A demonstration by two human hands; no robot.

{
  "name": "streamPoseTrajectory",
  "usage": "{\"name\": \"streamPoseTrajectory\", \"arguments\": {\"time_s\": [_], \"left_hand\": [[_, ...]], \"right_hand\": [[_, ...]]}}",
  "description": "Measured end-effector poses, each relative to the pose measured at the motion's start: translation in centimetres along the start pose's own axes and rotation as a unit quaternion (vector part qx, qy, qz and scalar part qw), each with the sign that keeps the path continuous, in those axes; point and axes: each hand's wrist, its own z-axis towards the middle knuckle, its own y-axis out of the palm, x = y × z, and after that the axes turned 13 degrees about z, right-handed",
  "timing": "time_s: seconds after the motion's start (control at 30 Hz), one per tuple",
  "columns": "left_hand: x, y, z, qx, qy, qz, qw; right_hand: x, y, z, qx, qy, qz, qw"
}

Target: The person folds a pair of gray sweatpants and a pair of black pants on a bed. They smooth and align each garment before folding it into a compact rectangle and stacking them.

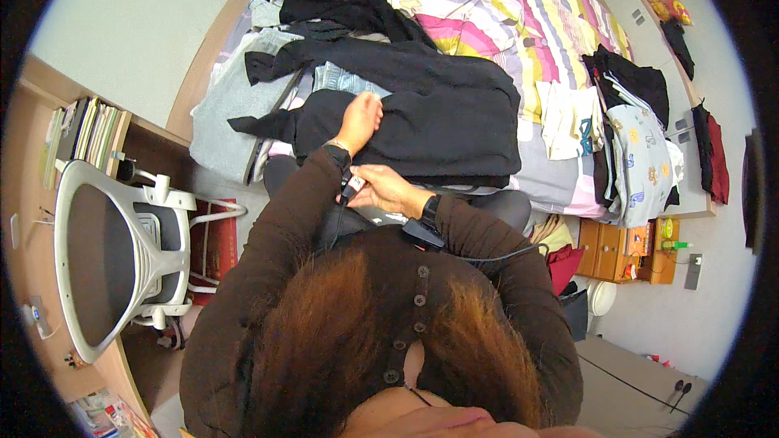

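My left hand (363, 117) is loosely curled above a black long-sleeved garment (450, 115) laid out on the bed, and no object shows in it. Around its wrist sits a black strap with a small dark device (338, 154). Just below that wrist, my right hand (386, 190) pinches a small pale piece at the end of a black cable (344, 210); its exact kind is unclear. My right wrist also wears a black strap (430, 210), with a black box-shaped device (424, 235) and a grey cable close by. Light blue ribbed fabric (344, 78) shows between folds of the black garment.
The bed has a striped quilt (487, 24). More black clothes (341, 0) and a grey knit garment (237, 103) lie to the left. At right are a white garment (569, 121) and a folded stack (642, 158). A white-framed chair (91, 267) stands left, a wooden drawer unit (599, 252) right.
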Motion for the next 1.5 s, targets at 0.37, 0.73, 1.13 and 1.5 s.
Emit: {"name": "streamPoseTrajectory", "arguments": {"time_s": [0.37, 0.73, 1.13, 1.5], "left_hand": [[4.5, -6.7, 4.7, -0.122, 0.393, 0.598, 0.688], [16.8, -18.2, 13.8, 0.181, 0.378, 0.565, 0.711], [9.0, -12.0, 12.5, 0.069, 0.326, 0.559, 0.759], [8.7, -5.2, 7.3, -0.063, 0.325, 0.420, 0.845]], "right_hand": [[-4.7, -1.9, -2.5, -0.022, 0.007, -0.059, 0.998], [-6.8, 4.2, -3.4, -0.095, 0.007, -0.176, 0.980], [-4.3, 17.1, -5.0, -0.432, -0.205, -0.545, 0.688], [-2.2, 9.2, -1.1, -0.227, -0.038, -0.522, 0.821]]}}
